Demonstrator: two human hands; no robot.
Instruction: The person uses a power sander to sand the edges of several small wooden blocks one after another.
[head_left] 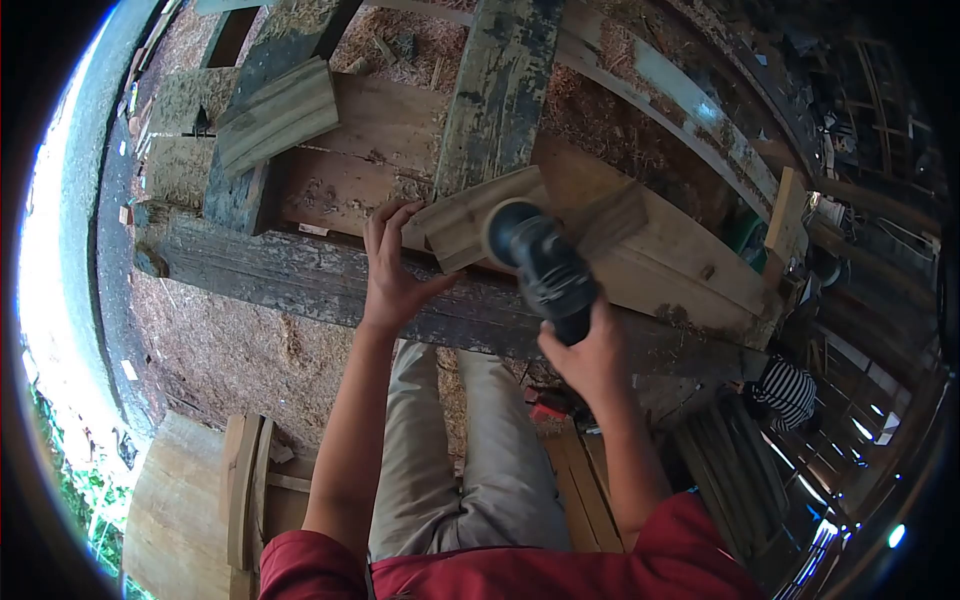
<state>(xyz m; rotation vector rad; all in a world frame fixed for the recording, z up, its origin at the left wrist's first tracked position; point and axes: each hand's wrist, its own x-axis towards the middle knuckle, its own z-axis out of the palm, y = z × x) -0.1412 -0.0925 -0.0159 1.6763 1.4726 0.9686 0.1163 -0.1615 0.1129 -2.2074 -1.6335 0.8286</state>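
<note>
A short wooden board [462,222] lies tilted across the workbench in the middle of the head view. My left hand [393,262] grips its left end, fingers at the far edge and thumb along the near edge. In my right hand [592,357] is a dark angle grinder [545,272], held by its body. Its round disc rests over the right part of the board and hides some of it. Just right of the grinder, another piece of wood [615,215] lies on a wide plank [680,270].
A worn dark beam [290,275] forms the bench's near edge. Another short board [280,115] lies at the upper left. Wood shavings [240,350] cover the ground. Stacked planks [245,490] stand at the lower left. A person in a striped top [787,393] is at the right.
</note>
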